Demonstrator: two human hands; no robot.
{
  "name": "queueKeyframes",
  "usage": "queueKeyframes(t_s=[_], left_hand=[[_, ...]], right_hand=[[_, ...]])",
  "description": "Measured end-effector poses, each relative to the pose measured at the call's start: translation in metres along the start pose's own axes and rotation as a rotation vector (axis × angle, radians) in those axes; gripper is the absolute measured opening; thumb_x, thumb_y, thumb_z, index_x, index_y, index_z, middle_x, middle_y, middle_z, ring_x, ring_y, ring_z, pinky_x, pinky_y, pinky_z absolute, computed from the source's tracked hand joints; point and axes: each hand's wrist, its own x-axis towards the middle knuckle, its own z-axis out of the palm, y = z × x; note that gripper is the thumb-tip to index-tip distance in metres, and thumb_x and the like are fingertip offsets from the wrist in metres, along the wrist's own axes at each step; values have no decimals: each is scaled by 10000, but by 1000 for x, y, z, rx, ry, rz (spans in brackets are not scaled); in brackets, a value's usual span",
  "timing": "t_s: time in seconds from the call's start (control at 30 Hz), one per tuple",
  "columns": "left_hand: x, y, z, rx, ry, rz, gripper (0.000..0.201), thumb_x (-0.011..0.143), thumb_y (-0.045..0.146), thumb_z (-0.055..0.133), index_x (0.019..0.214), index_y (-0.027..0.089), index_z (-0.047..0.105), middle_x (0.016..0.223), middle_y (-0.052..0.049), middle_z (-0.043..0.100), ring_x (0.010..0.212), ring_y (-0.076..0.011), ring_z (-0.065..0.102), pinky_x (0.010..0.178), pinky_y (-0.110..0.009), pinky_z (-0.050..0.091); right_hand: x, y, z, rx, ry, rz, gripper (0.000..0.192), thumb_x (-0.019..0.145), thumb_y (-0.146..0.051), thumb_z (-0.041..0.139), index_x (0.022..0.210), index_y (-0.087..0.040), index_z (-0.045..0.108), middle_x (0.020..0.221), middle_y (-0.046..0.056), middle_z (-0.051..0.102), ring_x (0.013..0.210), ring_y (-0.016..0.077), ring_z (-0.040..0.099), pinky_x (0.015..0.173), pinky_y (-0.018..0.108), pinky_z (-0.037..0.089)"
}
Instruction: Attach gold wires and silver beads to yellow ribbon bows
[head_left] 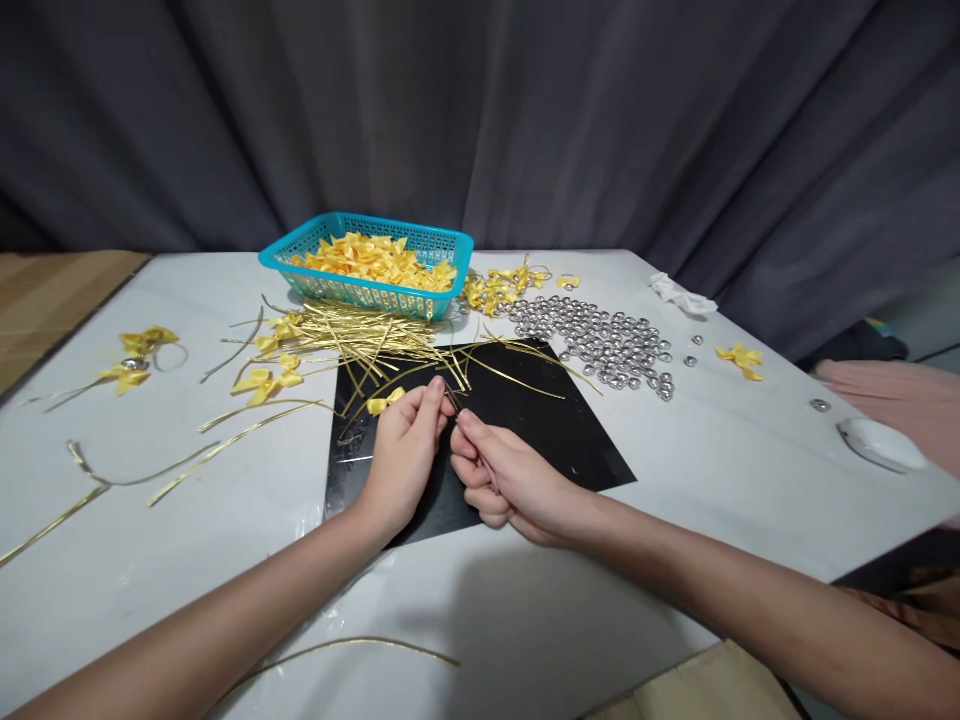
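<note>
- Your left hand (411, 432) is pinched, thumb against finger, on a thin piece (450, 394) over the mat (540, 445); it is too small and covered to name.
- Your right hand (504, 468) is curled round a slim rod (490, 474), pinkish at its lower end, also over the mat; its tip meets the left fingertips, or nearly so.
- The thin piece looks light and would likely twist or slip in a loose pinch; hold it close to the working end, with the pads.
- Take the rod well forward, where your thumb already sits, for steadier control.
- The yellow bow (385, 402) lies by your left knuckles, at the mat's left part; whether you hold it too, you cannot tell. It looks soft and easily crushed: take it by its middle.
- The gold wires (367, 332) at the mat's far left edge seem springy and prone to tangling; lift one by an end.
- The silver beads (600, 340) beyond the mat's right side look smooth and slippery; pinch them by the edges.
</note>
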Motion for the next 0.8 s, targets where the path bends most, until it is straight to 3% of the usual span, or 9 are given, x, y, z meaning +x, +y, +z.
queueKeyframes(t_s=[0.8], left_hand=[[-3, 2, 2, 167, 84, 122, 358, 869, 367, 496, 571, 170, 479, 509, 53, 385, 496, -87, 339, 492, -219, 290]], right_hand=[[-1, 1, 6, 42, 6, 23, 431, 836, -585, 466, 693, -216, 296, 494, -119, 236, 336, 15, 100, 300, 107, 102]])
